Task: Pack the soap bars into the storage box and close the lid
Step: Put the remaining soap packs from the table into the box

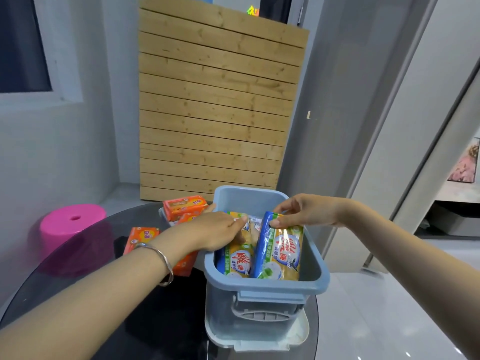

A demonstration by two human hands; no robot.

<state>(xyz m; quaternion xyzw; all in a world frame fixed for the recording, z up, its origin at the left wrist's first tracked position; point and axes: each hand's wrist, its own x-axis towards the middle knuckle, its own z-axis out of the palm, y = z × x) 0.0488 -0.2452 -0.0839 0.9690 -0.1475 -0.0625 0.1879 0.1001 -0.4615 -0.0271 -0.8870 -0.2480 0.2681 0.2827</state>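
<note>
Both hands were in the storage box (262, 285). My right hand (306, 210) pinched the top of the right soap pack (281, 252); my left hand (215, 229) gripped the left soap pack (237, 258).

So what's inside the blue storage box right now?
Two wrapped soap packs stand on end in the storage box: the left soap pack gripped by the left hand, the right soap pack pinched by the right hand. Packs and hands hide the box floor.

Soap bars (279, 253) crowd the storage box (262, 285), leaving a gap by its right wall.
</note>
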